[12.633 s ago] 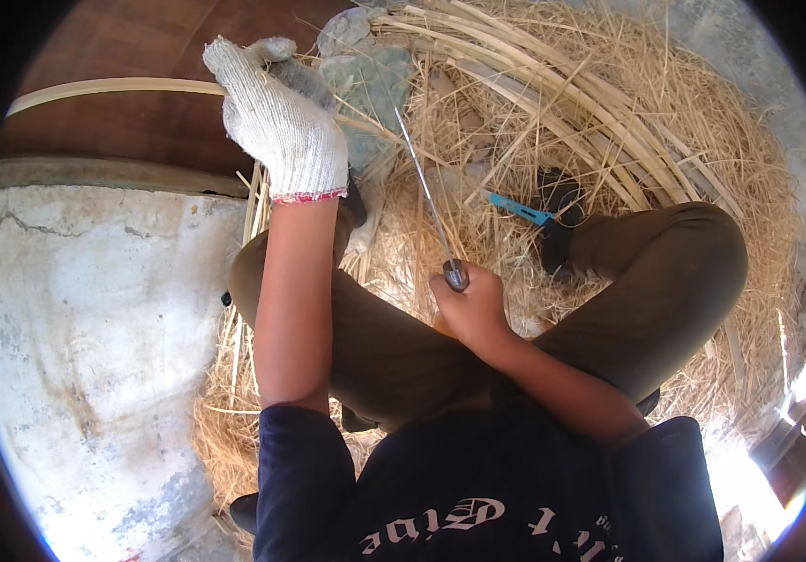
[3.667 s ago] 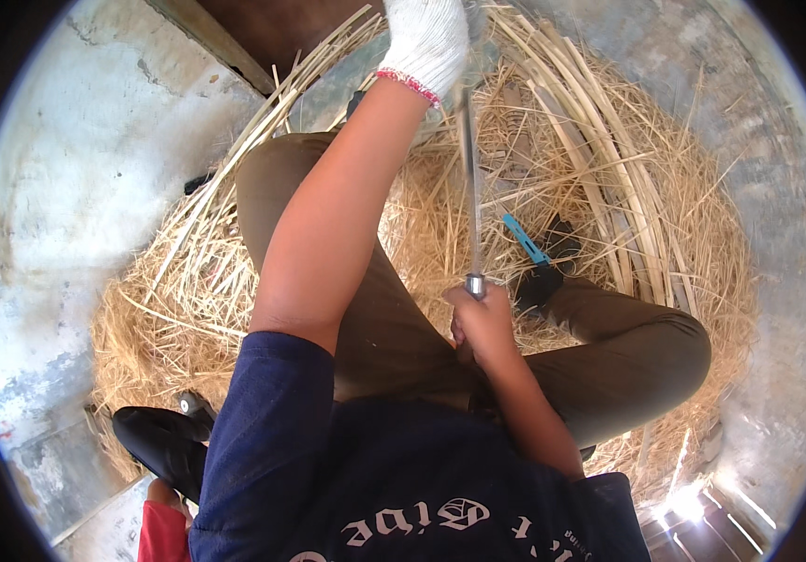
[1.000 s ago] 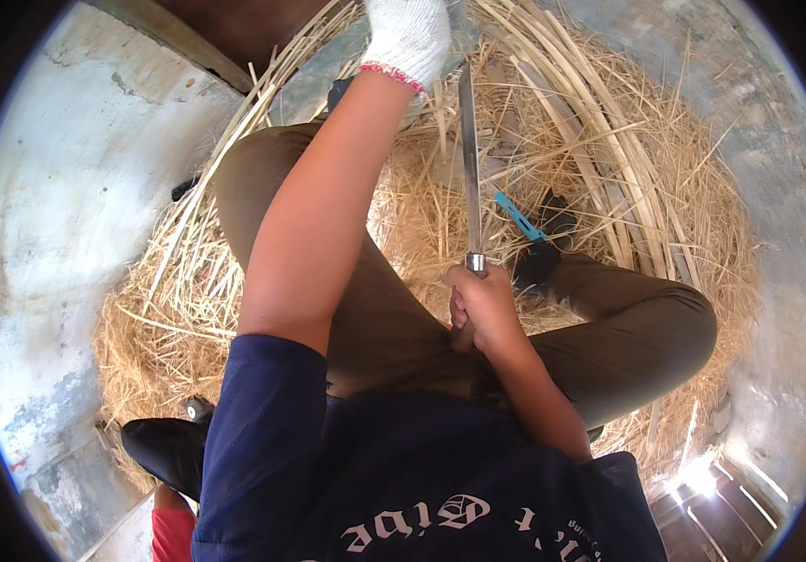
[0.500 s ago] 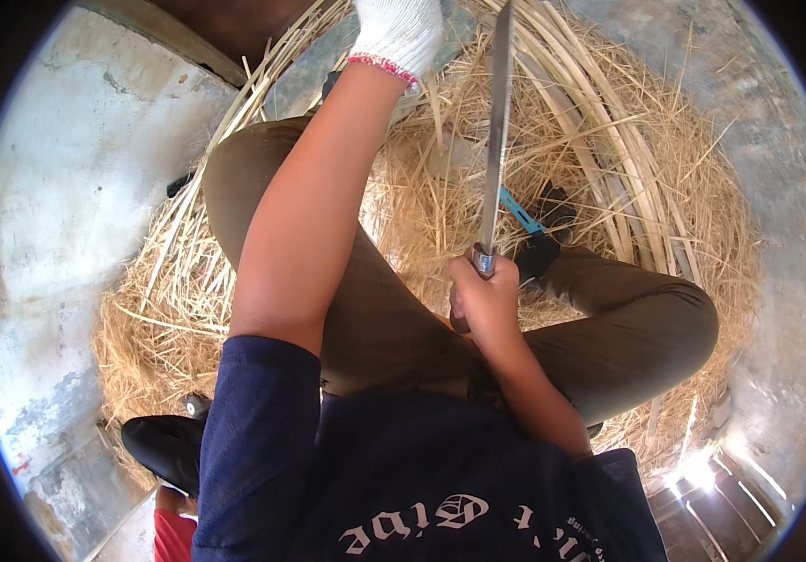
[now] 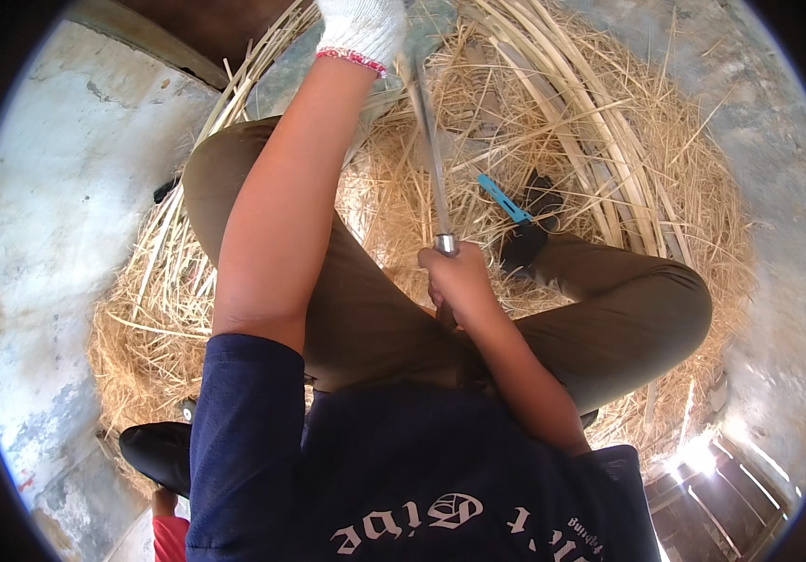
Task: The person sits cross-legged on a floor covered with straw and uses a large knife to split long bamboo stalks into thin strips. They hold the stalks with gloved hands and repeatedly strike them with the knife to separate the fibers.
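My right hand (image 5: 462, 281), bare, is wrapped around the handle of a long knife (image 5: 433, 155). Its blade points away from me and leans left, with its far part blurred beside my left hand. My left hand (image 5: 363, 28) wears a white knitted glove with a red-edged cuff. The picture's top edge cuts off its fingers, so whatever they hold is hidden. Thin pale strips and shavings (image 5: 398, 187) that look like split bamboo lie between my bent legs.
Long pale strips (image 5: 600, 131) curve along the right side over a heap of shavings. A flat light-blue piece (image 5: 503, 199) rests by my dark-clad foot (image 5: 527, 245). Worn grey walls (image 5: 42, 234) stand on both sides. Part of another person (image 5: 167, 525) shows at lower left.
The knife's blade has swung left toward my gloved left hand, and my right hand has shifted slightly left and up. The left hand has moved a little left.
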